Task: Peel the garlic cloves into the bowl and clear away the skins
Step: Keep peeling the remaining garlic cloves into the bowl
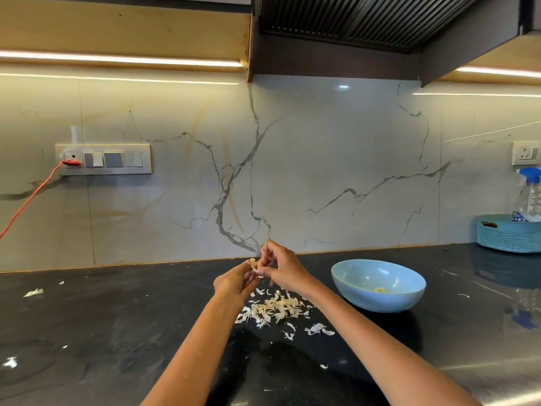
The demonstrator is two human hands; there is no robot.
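Note:
My left hand [234, 284] and my right hand [281, 266] meet above the dark counter, both pinching a small garlic clove [253, 264] with pale skin still on it. Below them lies a heap of papery garlic skins [273, 310] on the counter. To the right stands a light blue bowl [377, 300], with one pale peeled clove [380, 290] showing near its bottom.
The black counter [117, 332] has stray skin bits at the left [32, 293] and near the front. A teal basket [508, 234] with a spray bottle [531, 194] stands at the far right. A red cable [32, 197] runs from the wall sockets.

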